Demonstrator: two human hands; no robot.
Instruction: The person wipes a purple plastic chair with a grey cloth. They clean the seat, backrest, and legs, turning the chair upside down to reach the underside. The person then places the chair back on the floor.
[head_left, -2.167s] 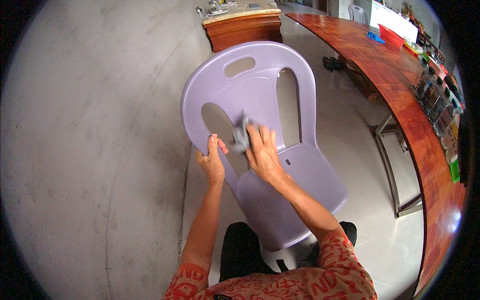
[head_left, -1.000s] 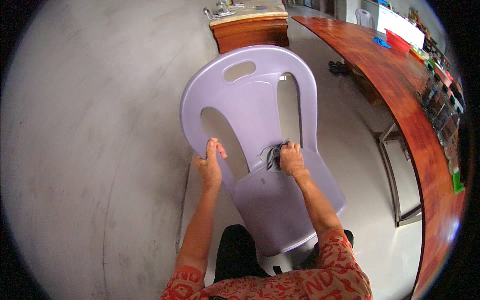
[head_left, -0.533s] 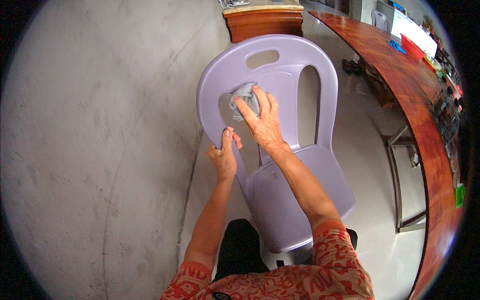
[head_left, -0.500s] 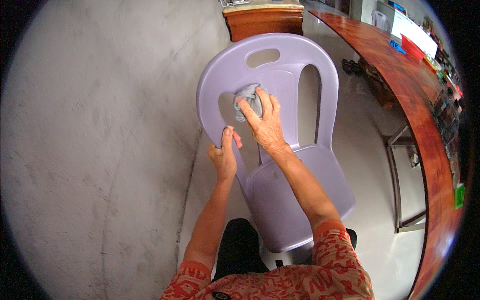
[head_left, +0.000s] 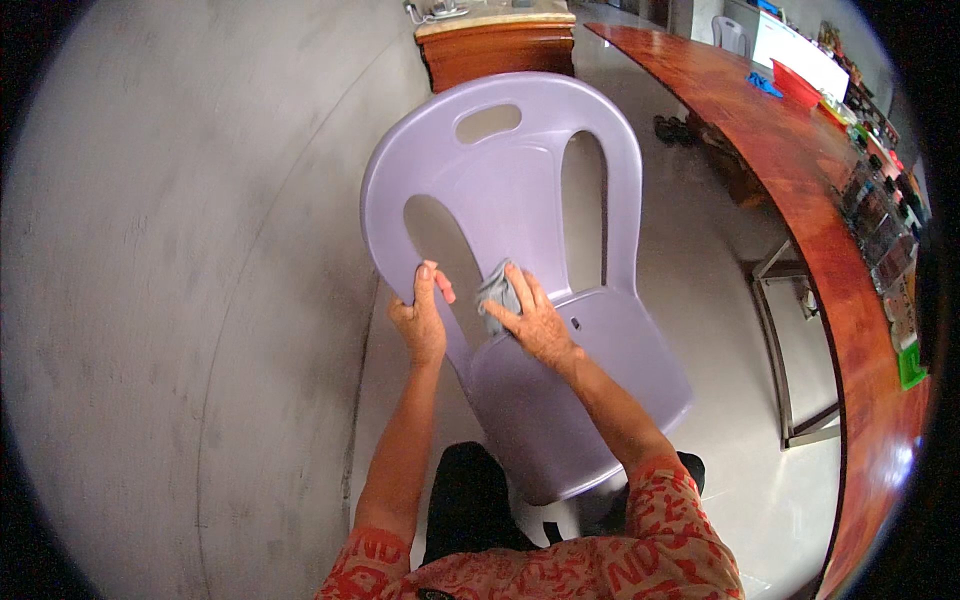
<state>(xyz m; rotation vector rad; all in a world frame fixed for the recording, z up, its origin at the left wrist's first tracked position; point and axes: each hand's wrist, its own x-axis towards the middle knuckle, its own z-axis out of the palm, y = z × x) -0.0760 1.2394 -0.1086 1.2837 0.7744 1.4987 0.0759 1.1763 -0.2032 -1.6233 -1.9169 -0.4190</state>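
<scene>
A light purple plastic chair stands in front of me, with a handle slot at the top of its back and a long opening down each side. My left hand is closed around the left edge of the backrest, thumb on the near face and fingertips showing through the left opening. My right hand grips a crumpled grey cloth and presses it low on the backrest's middle panel, beside the left opening and just above the seat. The fingers cover part of the cloth.
A grey wall runs along the left. Beyond the chair is a wooden cabinet with a pale top. On the right curves a long reddish wooden table holding bottles, a red basin and a green item.
My right hand has slid the cloth down the backrest, from beside the upper left opening to near the seat. The left hand keeps its grip on the edge. The view has shifted slightly.
</scene>
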